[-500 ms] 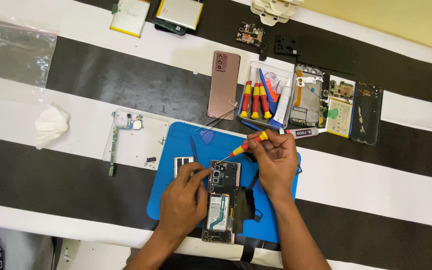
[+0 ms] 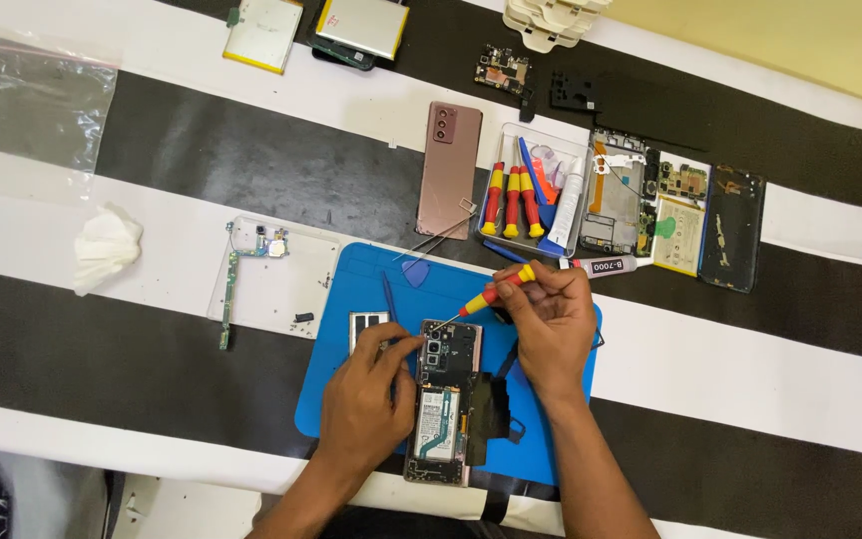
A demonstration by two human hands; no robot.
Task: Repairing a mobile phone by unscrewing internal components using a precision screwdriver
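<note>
2 hands work low in the frame: our right hand (image 2: 551,324) grips a screwdriver (image 2: 496,290) angled down-left onto the opened phone (image 2: 446,399), which our left hand (image 2: 366,399) steadies, fingers curled at its upper-left edge.

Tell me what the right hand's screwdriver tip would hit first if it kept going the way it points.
The right hand aims the red-and-yellow screwdriver down and to the left. Its tip would most likely meet the top edge of the opened phone, near the left hand's fingertips; depth is unclear.
</note>
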